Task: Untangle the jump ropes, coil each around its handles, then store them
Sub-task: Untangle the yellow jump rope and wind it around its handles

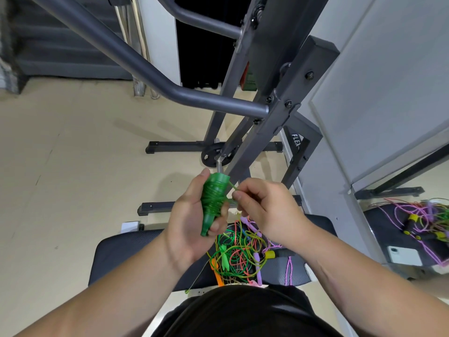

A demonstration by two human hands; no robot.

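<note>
- A black shirt (pixel 243 312) is at the bottom.
- The left hand (pixel 192 222) grips green plastic jump-rope handles (pixel 213 203) with thin green rope wound round them.
- The right hand (pixel 264 207) pinches the loose green rope end (pixel 232 186) beside them.
- A tangled pile of coloured ropes (pixel 240 254) lies below on the black padded bench (pixel 116 259).
</note>
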